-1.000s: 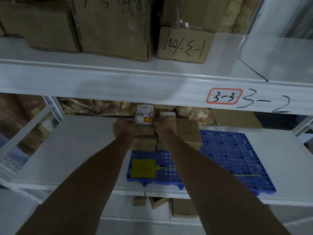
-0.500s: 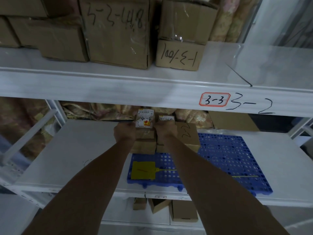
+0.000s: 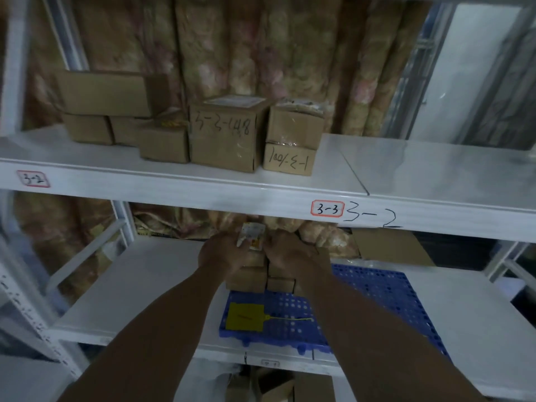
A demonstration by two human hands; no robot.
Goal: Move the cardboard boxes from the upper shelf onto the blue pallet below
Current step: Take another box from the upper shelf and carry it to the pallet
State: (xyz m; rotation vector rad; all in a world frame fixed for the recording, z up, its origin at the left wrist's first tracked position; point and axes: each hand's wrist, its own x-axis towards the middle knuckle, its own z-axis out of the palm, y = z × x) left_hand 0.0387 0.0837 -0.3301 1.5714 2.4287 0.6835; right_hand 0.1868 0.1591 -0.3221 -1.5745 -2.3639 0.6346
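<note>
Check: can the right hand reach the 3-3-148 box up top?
Probably, once freed: the right hand rests on the pallet stack, and the 3-3-148 box stands unblocked at the shelf front.

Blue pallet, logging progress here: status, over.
Left hand and right hand grip small white-labelled cardboard box atop brown box stack on blue plastic pallet. Brown cardboard boxes sit on white upper shelf. Flat yellow tag on pallet front, clear.

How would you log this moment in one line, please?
step: stacking on blue pallet | left hand: holds labelled box | right hand: holds labelled box | upper shelf: cardboard boxes present
</note>
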